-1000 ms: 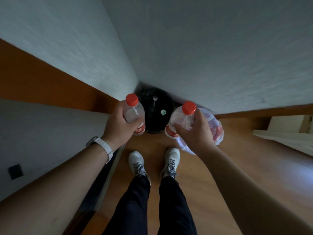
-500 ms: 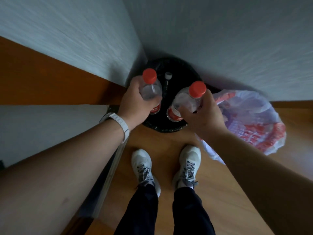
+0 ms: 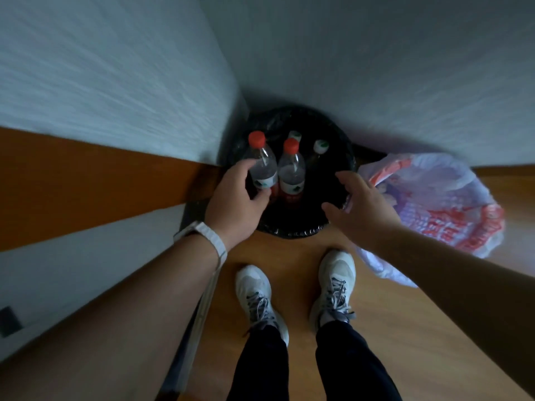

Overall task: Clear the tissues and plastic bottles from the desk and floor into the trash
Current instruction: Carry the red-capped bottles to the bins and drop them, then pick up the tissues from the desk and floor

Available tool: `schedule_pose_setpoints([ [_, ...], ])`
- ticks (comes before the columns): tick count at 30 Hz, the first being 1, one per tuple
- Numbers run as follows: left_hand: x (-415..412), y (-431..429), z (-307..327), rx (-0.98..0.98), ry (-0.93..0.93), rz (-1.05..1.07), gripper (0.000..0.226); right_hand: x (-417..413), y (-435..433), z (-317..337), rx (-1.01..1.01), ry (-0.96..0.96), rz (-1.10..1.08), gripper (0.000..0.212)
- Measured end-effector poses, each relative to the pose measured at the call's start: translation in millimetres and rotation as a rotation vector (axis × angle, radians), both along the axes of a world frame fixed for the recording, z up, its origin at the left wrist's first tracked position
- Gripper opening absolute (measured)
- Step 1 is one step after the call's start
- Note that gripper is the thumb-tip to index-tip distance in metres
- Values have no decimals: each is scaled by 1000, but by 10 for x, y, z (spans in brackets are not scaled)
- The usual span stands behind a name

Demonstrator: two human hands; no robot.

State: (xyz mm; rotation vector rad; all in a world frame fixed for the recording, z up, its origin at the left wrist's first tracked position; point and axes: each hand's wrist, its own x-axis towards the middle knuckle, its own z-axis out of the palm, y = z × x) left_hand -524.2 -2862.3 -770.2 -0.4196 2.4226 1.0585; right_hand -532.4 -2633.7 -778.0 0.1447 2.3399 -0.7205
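Two red-capped plastic bottles stand side by side over the black-lined trash bin (image 3: pixel 292 230) in the far corner of the room. The left hand (image 3: pixel 236 202) is wrapped around the left bottle (image 3: pixel 262 166), fingers clamped on its lower body near the label. The right bottle (image 3: pixel 291 172) sits just beside it, touching no hand, its base down inside the bin. The right hand (image 3: pixel 362 211) hovers over the bin's right rim with fingers spread apart, holding nothing. Two more bottles with pale caps (image 3: pixel 320 146) show deeper in the bin. A white and red plastic bag (image 3: pixel 445 204) lies on the wooden floor (image 3: pixel 405 328) just right of the bin
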Motion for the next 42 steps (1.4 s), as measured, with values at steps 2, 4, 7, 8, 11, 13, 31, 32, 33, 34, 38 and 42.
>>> schedule_pose_setpoints([
  [2,19,-4,291,-55,62,-75,55,-69,62,290,54,15,83,69],
  [4,32,-8,585,-127,124,-185,57,-122,93,593,83,65,161,68],
  [7,59,1,1041,-239,196,-329,60,-173,86,1066,93,145,283,65],
  [8,72,13,1189,-268,218,-358,60,-182,89,1224,96,164,311,65],
  [11,102,75,1636,-318,256,-425,59,-161,114,1709,119,244,354,72],
  [13,112,121,1927,-337,283,-478,57,-133,134,2044,139,298,387,69],
  [31,797,357,4909,-275,680,-801,50,1323,447,5452,393,638,273,56],
  [32,828,422,5017,-277,706,-838,51,1433,515,5571,410,657,235,56],
  [33,855,495,5117,-278,736,-874,51,1543,587,5686,427,680,195,55],
  [34,878,576,5211,-277,766,-908,50,1654,666,5789,446,699,155,55],
  [38,962,956,5573,-271,872,-1011,49,2101,1009,6157,505,767,28,54],
  [42,1068,1397,5869,-300,980,-1106,50,2449,1362,6414,550,761,-57,55],
])
